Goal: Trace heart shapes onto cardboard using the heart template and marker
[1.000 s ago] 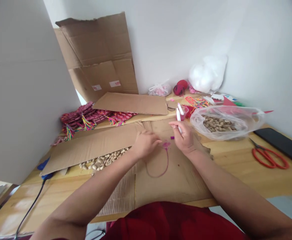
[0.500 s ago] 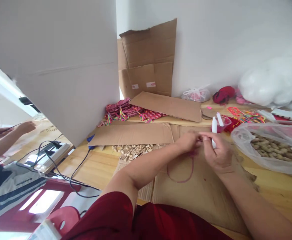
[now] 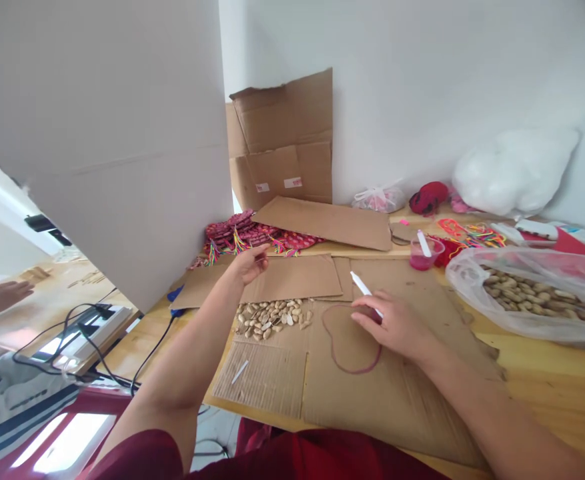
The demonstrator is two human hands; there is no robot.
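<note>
My right hand (image 3: pixel 395 323) is closed around a slim white pen-like tube (image 3: pixel 361 285), whose narrow tip points up and left. Below it, a loop of dull pink cord (image 3: pixel 355 371) lies on the cardboard sheet (image 3: pixel 397 400); one side runs close to my right fingers. My left hand (image 3: pixel 253 264) reaches forward over a cardboard strip (image 3: pixel 302 279), fingers loosely bent and apart, with nothing visible in them. Just beyond it are pink patterned pieces with colourful tassels (image 3: pixel 239 230). Loose peanuts (image 3: pixel 269 319) are heaped between my arms.
A plastic bag of peanuts (image 3: pixel 527 293) stands at right. Behind it are a cup of pink liquid (image 3: pixel 425 257) and bright threads (image 3: pixel 477 233). A small white stick (image 3: pixel 240 372) lies at front left. A black cable (image 3: pixel 155 350) crosses the left edge, near another person's hand (image 3: pixel 7 297).
My hands, together before, are now apart. The left has moved left and forward to the tasselled pieces; the right has lowered with the white tube. The cord loop now lies on the cardboard.
</note>
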